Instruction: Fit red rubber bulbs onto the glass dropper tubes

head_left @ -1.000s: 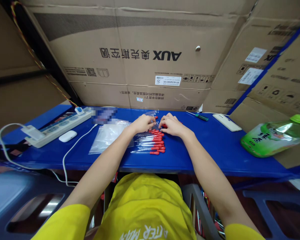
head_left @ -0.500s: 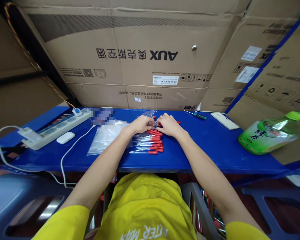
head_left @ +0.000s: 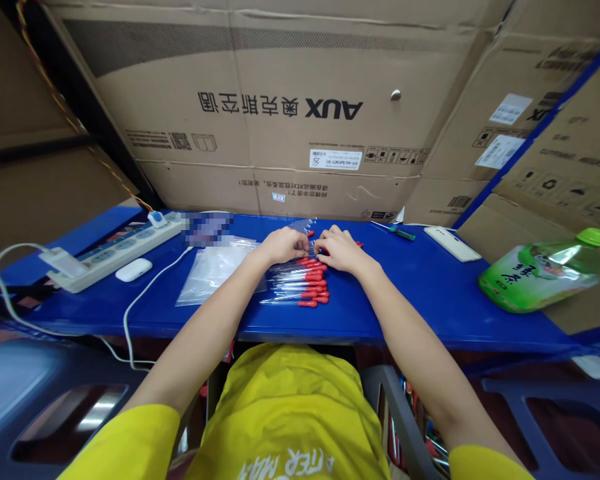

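Clear glass droppers with red rubber bulbs (head_left: pixel 313 283) lie in a loose row on the blue table, their bulbs to the right. My left hand (head_left: pixel 286 245) is closed, fingers curled around the clear tubes of droppers just above that row. Facing it, my right hand (head_left: pixel 341 251) has its fingers bent over the same droppers, and a red bulb (head_left: pixel 360 245) peeks out beyond it. More clear tubes (head_left: pixel 305 225) lie behind my hands. The fingertips partly hide what they grip. Clear plastic bags (head_left: pixel 215 270) lie flat beside my left forearm.
On the left are a power strip (head_left: pixel 120 250), a white earphone case (head_left: pixel 134 269) and a white cable (head_left: pixel 150 287). To the right lie a screwdriver (head_left: pixel 403 233), a phone (head_left: pixel 451 244) and a green tea bottle (head_left: pixel 540 277). Cardboard (head_left: pixel 280 67) walls the back.
The camera view has shifted slightly. My hands stay at the same spot over the droppers, with only small finger movements and a slightly wider gap between them.
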The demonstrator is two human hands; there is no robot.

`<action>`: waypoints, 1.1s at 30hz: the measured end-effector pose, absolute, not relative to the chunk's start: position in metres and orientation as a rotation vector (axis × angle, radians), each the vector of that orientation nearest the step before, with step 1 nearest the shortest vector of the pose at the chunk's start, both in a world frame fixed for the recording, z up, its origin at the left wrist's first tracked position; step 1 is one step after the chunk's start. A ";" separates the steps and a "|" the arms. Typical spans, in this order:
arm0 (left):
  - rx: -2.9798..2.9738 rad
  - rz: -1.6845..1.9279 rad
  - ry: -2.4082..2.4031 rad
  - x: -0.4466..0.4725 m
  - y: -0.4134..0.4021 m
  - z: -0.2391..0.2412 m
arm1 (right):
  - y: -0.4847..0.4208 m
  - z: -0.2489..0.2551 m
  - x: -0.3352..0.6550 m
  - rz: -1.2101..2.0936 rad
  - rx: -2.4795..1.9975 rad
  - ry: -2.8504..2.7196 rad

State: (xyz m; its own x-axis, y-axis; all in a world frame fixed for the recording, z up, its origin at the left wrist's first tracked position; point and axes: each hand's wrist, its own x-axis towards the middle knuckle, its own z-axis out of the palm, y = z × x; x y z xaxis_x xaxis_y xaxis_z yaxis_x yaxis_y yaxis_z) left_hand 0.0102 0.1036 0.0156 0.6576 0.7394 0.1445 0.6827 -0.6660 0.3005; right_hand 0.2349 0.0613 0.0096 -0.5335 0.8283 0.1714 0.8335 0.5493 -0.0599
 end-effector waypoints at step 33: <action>2.410 1.041 1.050 0.022 0.100 0.016 | 0.063 0.022 0.266 0.095 -1.472 -2.399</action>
